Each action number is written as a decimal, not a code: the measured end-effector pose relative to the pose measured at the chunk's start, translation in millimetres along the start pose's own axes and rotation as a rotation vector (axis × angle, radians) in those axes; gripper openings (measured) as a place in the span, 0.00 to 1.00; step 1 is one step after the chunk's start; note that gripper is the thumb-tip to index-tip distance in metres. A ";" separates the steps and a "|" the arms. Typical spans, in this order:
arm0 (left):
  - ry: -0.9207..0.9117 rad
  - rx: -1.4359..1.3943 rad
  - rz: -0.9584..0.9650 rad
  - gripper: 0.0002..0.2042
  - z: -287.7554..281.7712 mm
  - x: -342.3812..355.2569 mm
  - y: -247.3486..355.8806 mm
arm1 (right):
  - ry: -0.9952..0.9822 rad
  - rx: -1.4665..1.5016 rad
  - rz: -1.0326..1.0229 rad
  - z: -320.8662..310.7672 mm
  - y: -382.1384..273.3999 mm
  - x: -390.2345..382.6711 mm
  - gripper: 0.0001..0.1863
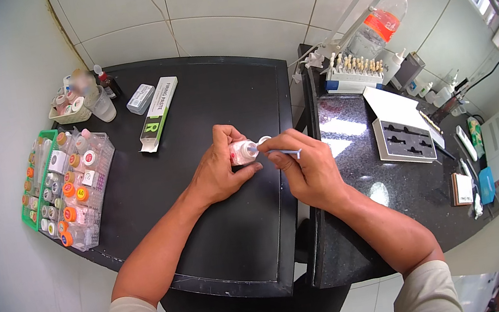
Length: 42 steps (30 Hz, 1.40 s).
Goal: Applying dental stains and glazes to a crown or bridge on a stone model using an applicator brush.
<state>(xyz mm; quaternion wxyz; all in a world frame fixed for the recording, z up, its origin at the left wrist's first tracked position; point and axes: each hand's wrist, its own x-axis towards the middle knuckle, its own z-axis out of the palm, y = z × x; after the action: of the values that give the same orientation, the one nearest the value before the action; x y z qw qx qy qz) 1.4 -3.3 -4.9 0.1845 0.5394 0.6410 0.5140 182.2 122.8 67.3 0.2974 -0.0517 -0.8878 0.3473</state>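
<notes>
My left hand (217, 172) is wrapped round a small white bottle (238, 154) with red marks on its label. The bottle is tilted with its mouth toward the right. Pinched in my right hand (313, 176) is a thin light-blue plastic stick (286, 151) with a short crosspiece at its outer end. Its other end is at the bottle's mouth; how far it reaches inside I cannot tell. A round white cap (264, 140) shows between the bottle and my right fingers, and whether those fingers hold it is unclear. Both hands are above the black table (221, 224).
At the left stand a clear bin (101, 170) of small capped jars and a green basket (30, 209). Farther back are a paste box (159, 114), a small grey case (141, 99) and a plastic cup (102, 106). The right counter holds an open white case (403, 140) and a tooth shade guide (354, 80).
</notes>
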 end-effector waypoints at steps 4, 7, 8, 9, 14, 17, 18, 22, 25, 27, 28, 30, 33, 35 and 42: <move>0.013 -0.030 -0.031 0.29 -1.0 2.2 -2.2 | 0.033 0.012 -0.014 -0.2 -0.9 0.5 0.08; 0.026 -0.042 0.029 0.29 0.7 1.4 -10.9 | -0.011 0.031 0.003 -0.1 0.2 1.1 0.08; 0.052 -0.038 0.093 0.29 0.7 1.0 -12.8 | -0.022 0.050 -0.006 0.0 0.2 1.4 0.08; 0.052 -0.038 0.092 0.29 0.8 1.2 -12.6 | -0.022 0.051 -0.006 0.3 0.0 1.1 0.08; 0.086 0.078 0.234 0.29 -0.5 4.5 -9.3 | -0.024 0.036 0.016 -0.7 1.4 -0.7 0.06; 0.081 0.106 0.202 0.28 -1.5 4.8 -0.1 | 0.077 0.014 -0.001 -0.1 3.0 -3.0 0.06; 0.083 0.108 0.200 0.28 -1.7 4.3 -0.8 | 0.076 0.016 -0.002 0.1 2.2 -2.2 0.06; 0.078 -0.005 0.107 0.29 -3.5 3.1 -2.5 | 0.035 0.063 0.015 0.2 0.5 1.4 0.07; 0.085 -0.026 0.121 0.29 -3.5 3.6 3.3 | 0.011 0.088 0.054 -6.1 0.2 -0.3 0.07; 0.103 -0.025 0.135 0.29 -4.2 3.8 3.3 | 0.014 0.069 0.084 -6.3 -3.3 0.2 0.07; 0.120 -0.005 0.159 0.29 -4.1 3.4 -1.3 | 0.027 0.079 0.085 -3.8 -5.6 1.6 0.07; 0.159 0.003 0.176 0.30 -4.1 3.0 0.0 | -0.005 0.087 0.086 -6.5 -7.0 -0.7 0.08; 0.149 -0.121 0.154 0.29 -3.7 1.0 -9.3 | -0.026 0.137 0.152 -4.0 1.5 -1.8 0.09; 0.085 -0.124 0.201 0.29 -1.6 -0.5 -7.6 | -0.039 0.139 0.162 -6.9 4.5 -8.2 0.11; 0.095 -0.164 0.176 0.29 -1.2 1.8 -5.6 | 0.205 0.182 0.176 -7.4 4.1 -9.4 0.16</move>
<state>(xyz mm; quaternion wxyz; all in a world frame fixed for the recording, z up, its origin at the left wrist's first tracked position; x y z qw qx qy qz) -3.0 -1.6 -8.7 0.1516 0.5515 0.5552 0.6039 193.6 127.4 64.4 0.3584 -0.1375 -0.8096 0.4440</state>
